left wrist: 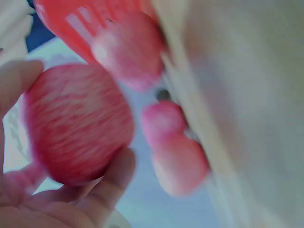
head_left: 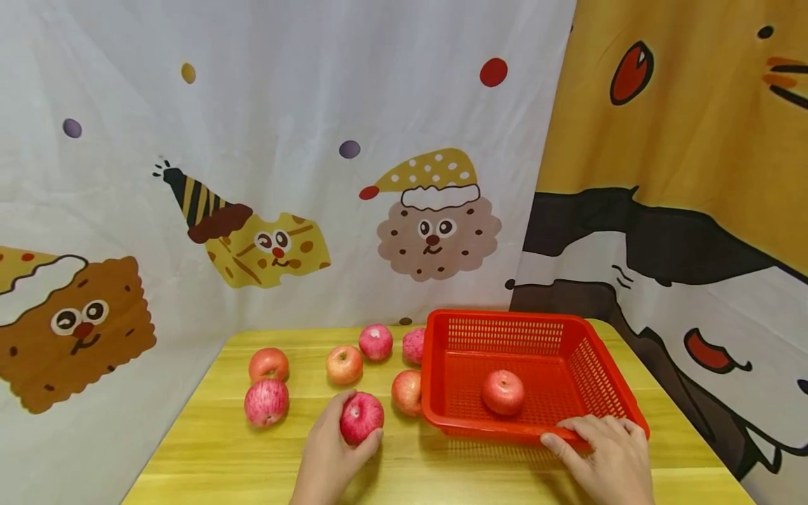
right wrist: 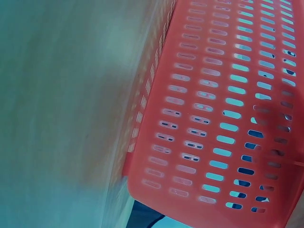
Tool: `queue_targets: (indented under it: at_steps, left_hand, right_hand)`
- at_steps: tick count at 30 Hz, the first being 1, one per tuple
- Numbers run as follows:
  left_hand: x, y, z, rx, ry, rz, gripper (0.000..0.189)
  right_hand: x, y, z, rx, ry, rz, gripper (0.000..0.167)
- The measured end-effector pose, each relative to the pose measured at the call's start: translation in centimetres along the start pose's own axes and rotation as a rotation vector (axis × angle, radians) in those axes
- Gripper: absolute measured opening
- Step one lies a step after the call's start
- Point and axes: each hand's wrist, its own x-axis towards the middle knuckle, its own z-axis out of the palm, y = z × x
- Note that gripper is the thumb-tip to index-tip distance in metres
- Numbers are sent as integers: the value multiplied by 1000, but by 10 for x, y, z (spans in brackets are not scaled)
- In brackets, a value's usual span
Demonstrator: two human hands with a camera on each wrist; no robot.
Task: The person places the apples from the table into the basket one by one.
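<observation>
My left hand (head_left: 333,452) grips a dark pink-red apple (head_left: 362,419) from its left side, thumb in front and fingers behind. The left wrist view shows this streaked apple (left wrist: 80,123) close up between thumb and fingers. With my right hand (head_left: 609,452) I hold the front rim of a red plastic basket (head_left: 492,433) near its right corner, fingers over the rim. One red apple (head_left: 503,391) sits inside the basket. The right wrist view shows only the basket's slotted wall (right wrist: 213,104), with the right hand out of sight.
Two apples, one orange-red (head_left: 268,365) and one pink (head_left: 266,402), lie at the left of the wooden table (head_left: 202,449). A yellowish apple (head_left: 344,365) and a pink apple (head_left: 376,341) are behind my left hand. Two more apples are beside the basket's left wall, partly hidden by it.
</observation>
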Motion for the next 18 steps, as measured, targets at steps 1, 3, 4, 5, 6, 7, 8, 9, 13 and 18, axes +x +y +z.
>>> queue_targets:
  at_steps: [1, 3, 4, 5, 6, 7, 8, 9, 13, 18]
  left_hand:
    - [1, 7, 2, -31, 34, 38, 74]
    - [4, 20, 6, -90, 93, 144, 76]
    - [6, 27, 9, -111, 115, 206, 76]
    - [8, 33, 12, -130, 130, 270, 76]
    - [11, 40, 16, -152, 138, 330, 77]
    - [14, 45, 20, -166, 138, 389, 76]
    - [17, 51, 24, -172, 124, 436, 77]
    - [20, 57, 29, -176, 101, 470, 77]
    - [31, 75, 52, -141, -46, 515, 76]
    - [44, 91, 79, -40, -249, 478, 74]
  right_hand:
    - [0, 0, 0, -1, 1, 0, 41]
    - [1, 0, 1, 3, 6, -3, 40]
    - [1, 0, 1, 6, 10, -4, 40]
    - [2, 0, 1, 7, 13, -5, 40]
    - [2, 0, 1, 8, 17, -6, 39]
    - [2, 0, 1, 10, 22, -8, 39]
    - [2, -1, 1, 10, 26, -8, 39]
    - [3, -1, 1, 8, 27, -6, 39]
    - [2, -2, 1, 2, 4, 18, 39]
    - [0, -6, -1, -19, -74, 61, 40]
